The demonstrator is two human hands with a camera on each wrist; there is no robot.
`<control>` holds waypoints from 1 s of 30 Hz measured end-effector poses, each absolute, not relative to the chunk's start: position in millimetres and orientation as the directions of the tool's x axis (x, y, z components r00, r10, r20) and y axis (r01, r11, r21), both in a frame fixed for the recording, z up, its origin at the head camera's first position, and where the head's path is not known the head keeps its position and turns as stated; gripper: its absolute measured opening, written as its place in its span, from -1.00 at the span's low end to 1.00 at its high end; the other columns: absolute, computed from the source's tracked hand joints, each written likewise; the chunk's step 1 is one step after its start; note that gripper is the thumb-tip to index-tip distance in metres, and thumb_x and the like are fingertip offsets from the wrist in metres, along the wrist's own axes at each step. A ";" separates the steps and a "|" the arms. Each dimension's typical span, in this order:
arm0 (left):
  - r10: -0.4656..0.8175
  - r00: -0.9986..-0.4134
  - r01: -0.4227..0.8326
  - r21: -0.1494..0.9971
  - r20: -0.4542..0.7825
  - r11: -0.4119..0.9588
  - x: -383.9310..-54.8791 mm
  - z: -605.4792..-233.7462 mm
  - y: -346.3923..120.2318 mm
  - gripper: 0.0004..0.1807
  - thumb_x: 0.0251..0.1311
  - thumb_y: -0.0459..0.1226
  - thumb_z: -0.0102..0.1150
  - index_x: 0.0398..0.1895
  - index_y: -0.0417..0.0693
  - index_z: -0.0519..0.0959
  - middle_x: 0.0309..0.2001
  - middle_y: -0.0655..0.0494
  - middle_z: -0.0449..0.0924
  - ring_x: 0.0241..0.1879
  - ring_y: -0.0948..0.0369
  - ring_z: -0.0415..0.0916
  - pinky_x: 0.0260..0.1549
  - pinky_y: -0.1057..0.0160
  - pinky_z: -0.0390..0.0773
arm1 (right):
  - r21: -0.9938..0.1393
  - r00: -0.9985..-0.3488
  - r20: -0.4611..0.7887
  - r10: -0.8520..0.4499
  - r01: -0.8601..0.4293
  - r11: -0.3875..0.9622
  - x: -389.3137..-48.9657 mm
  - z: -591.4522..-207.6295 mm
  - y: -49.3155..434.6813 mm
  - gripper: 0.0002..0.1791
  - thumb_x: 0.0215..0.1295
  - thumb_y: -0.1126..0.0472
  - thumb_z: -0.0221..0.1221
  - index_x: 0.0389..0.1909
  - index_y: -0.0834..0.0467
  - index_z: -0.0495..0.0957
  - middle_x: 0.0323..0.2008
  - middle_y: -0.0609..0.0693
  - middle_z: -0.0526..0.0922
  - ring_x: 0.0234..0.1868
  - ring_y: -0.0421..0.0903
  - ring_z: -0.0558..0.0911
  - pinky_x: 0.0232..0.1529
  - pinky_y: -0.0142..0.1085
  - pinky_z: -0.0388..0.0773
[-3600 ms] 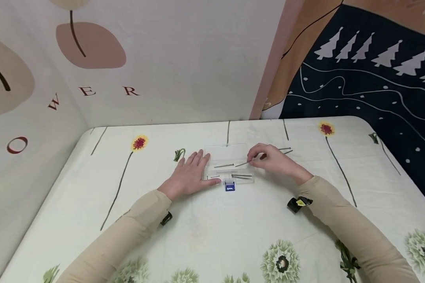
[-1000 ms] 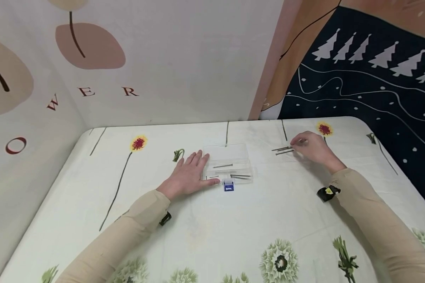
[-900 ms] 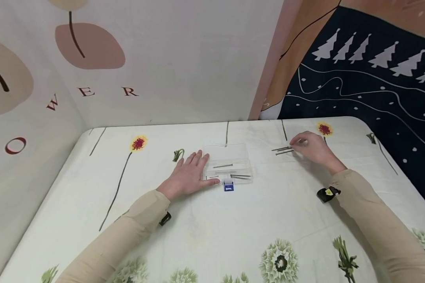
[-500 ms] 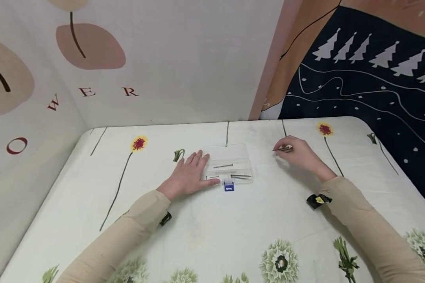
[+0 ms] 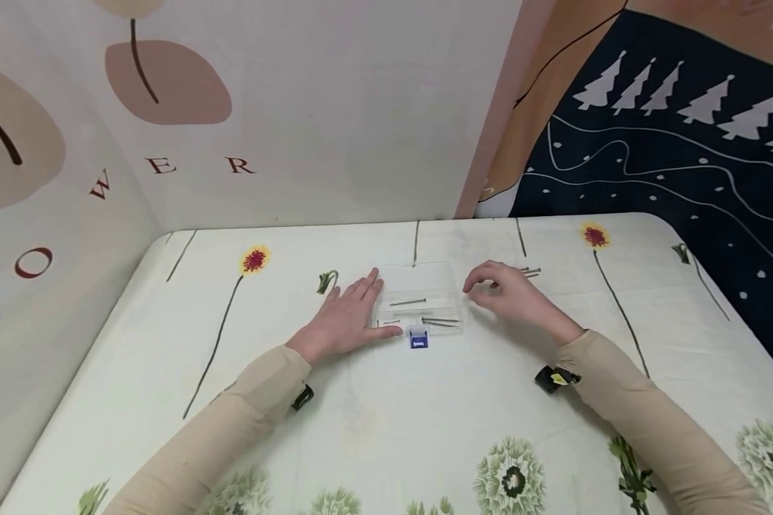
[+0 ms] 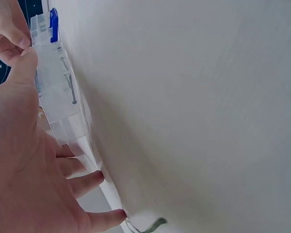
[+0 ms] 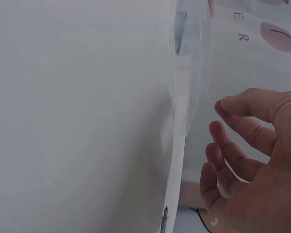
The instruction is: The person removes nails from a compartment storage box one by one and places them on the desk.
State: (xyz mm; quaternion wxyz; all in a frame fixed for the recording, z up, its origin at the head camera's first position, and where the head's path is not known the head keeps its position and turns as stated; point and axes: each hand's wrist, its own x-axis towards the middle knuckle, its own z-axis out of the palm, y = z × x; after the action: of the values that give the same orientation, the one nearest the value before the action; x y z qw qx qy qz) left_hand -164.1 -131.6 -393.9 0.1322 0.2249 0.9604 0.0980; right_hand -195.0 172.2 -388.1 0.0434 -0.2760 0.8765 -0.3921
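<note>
A clear plastic box lies with its lid flipped back on the table, a blue latch at its front. One long nail sits in its middle part. Longer nails lie front right, and small nails front left. My left hand rests spread against the left side, its thumb along the front edge. My right hand hovers just right of the box, fingers loosely bent, thumb near the forefinger; nothing shows between them in the right wrist view. Loose nails lie behind it, partly hidden.
A white flower-print cloth covers the table. Behind the table's far edge stands a pale wall, with a dark tree-patterned hanging to the right. Both wrists wear black straps.
My right hand carried a nail from the box to the loose nails on the right, let it go, and has come back left toward the box. My left hand stays put.
</note>
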 end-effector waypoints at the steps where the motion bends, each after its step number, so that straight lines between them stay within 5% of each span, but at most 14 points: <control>1: 0.459 -0.864 0.408 0.246 -0.207 0.879 -164.3 -393.8 -131.5 0.12 0.16 0.40 -0.09 0.52 -0.22 -0.06 0.53 -0.05 -0.29 0.46 -0.04 -0.13 0.31 -0.26 -0.08 | -0.713 -0.842 0.141 -0.520 -0.451 0.537 -194.1 -388.1 170.0 -0.88 0.22 0.44 0.21 -0.28 0.20 0.64 -0.17 0.05 0.62 -0.05 0.02 0.54 -0.03 -0.02 0.47; 18: 0.449 -0.865 0.397 0.241 -0.223 0.885 -164.5 -393.1 -130.2 0.12 0.15 0.40 -0.06 0.52 -0.22 -0.04 0.53 -0.06 -0.26 0.46 -0.04 -0.09 0.32 -0.23 -0.04 | -0.718 -0.789 0.158 -0.593 -0.505 0.480 -185.9 -386.7 138.2 -0.91 0.22 0.38 0.23 -0.28 0.18 0.66 -0.15 -0.02 0.61 0.01 0.00 0.47 0.06 -0.06 0.36; 30: 0.451 -0.864 0.403 0.231 -0.225 0.886 -164.6 -392.0 -130.4 0.13 0.14 0.41 -0.07 0.51 -0.23 -0.03 0.53 -0.08 -0.25 0.45 -0.06 -0.07 0.30 -0.23 0.00 | -0.685 -0.760 0.131 -0.637 -0.534 0.495 -187.2 -391.0 117.5 -0.83 0.21 0.32 0.26 -0.19 0.16 0.72 0.13 0.13 0.47 0.20 0.17 0.27 0.18 0.07 0.21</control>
State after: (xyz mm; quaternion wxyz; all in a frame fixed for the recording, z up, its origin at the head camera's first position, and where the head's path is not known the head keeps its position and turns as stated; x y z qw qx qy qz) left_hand -164.6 -130.4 -392.0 0.1373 0.2222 0.9612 0.0883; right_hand -187.2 117.5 -391.0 0.0697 -0.3397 0.8618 -0.3701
